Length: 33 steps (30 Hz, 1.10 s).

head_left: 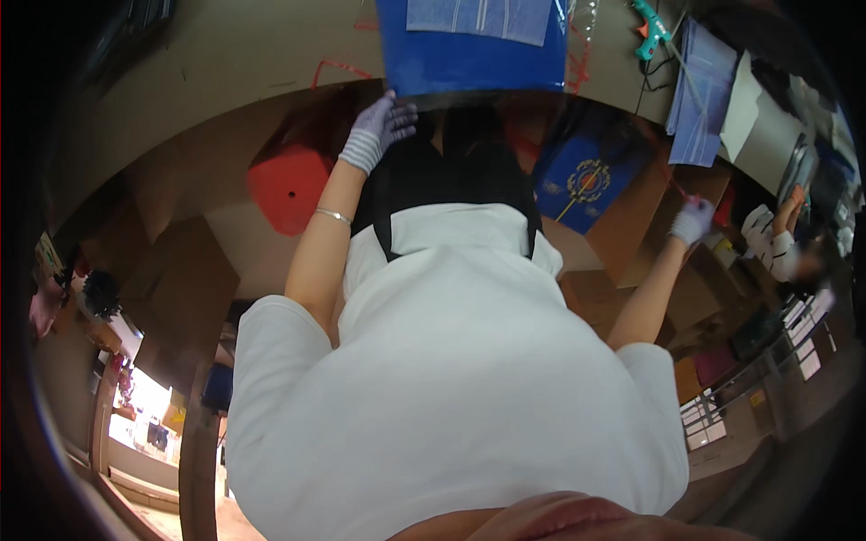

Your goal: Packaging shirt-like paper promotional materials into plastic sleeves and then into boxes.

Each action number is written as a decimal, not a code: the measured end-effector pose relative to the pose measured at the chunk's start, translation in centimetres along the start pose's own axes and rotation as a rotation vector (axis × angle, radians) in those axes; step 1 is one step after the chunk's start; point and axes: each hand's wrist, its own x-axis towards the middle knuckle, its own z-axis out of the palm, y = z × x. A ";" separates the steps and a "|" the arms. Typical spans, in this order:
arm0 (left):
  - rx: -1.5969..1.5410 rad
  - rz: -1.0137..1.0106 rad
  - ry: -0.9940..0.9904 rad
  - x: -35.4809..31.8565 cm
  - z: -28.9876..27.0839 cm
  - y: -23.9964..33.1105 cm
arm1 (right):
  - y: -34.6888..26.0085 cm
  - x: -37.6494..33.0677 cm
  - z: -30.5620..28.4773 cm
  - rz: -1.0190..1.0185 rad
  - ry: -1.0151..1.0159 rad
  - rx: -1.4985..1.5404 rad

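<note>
A: Left to right, quick. What's the left hand doing?

B: Gloved, upper middle of the frame, arm running up from the white-shirted torso. Fingers are loosely curled, holding nothing, tips just under the bottom edge of the blue sheet.

A: Touching it?

B: Cannot tell for sure; tips look right at the lower left corner, maybe brushing the surface edge. The sheet lies up and slightly right of those fingers.

A: Sheet orientation?

B: Lies flat on the tan surface at top centre, bottom edge running left-right across the frame, a paler blue panel on top of it. Long axis hard to call, the top is cut off by the frame.

A: Right hand?

B: Also gloved, right of centre, lower than the left. Fingers closed round a thin red stick-like thing, could be a pen or tape strand, too small to tell. It sits over brown cardboard, well apart from the blue sheet.

A: So which hand is nearer the sheet?

B: Left, clearly. Right is off to the side by the dark blue bag with a gold emblem.

A: Anything else up there?

B: Teal glue gun upper right, stacked blue and white papers beside it. Another person's hand at the far right edge, not ours.
</note>
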 end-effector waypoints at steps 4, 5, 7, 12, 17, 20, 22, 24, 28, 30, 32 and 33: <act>-0.061 0.057 -0.359 1.6 -3.4 -2.6 | -8.2 -11.1 3.8 -0.108 -1.230 0.127; -0.061 0.056 -0.360 1.6 -3.3 -2.6 | -11.6 -13.6 3.7 -0.356 -1.291 0.241; -0.335 0.122 -0.559 1.3 -2.4 -2.1 | -18.1 -17.2 4.4 -0.514 -1.285 0.281; -0.586 0.143 -0.493 -1.2 2.7 1.1 | -29.7 -17.4 8.6 -0.232 -1.549 1.046; -0.534 0.488 -0.515 -0.3 1.3 5.8 | -26.4 -6.6 11.8 0.424 -1.428 1.024; -0.399 0.531 -0.509 1.1 -0.1 6.6 | -27.1 -5.4 11.5 0.159 -0.875 0.821; -0.735 0.372 -0.951 1.6 -1.1 6.7 | -29.4 -5.9 10.6 -0.218 -0.685 0.386; -0.486 0.496 -0.707 1.2 -0.9 6.3 | -32.3 -7.5 8.2 -0.132 -0.759 0.159; -0.052 0.701 -0.368 0.0 -0.8 7.4 | -34.0 -10.2 4.5 -0.483 -0.628 0.799; 0.502 0.944 -0.143 -3.2 2.0 8.7 | -34.4 -12.6 -2.3 -0.538 -0.551 0.879; 1.215 1.619 0.016 -8.7 7.3 10.2 | -32.5 -14.8 -6.0 -0.681 -0.365 0.931; 1.388 1.779 -0.102 -14.3 12.6 11.5 | -31.3 -15.7 -7.2 -0.777 -0.288 0.984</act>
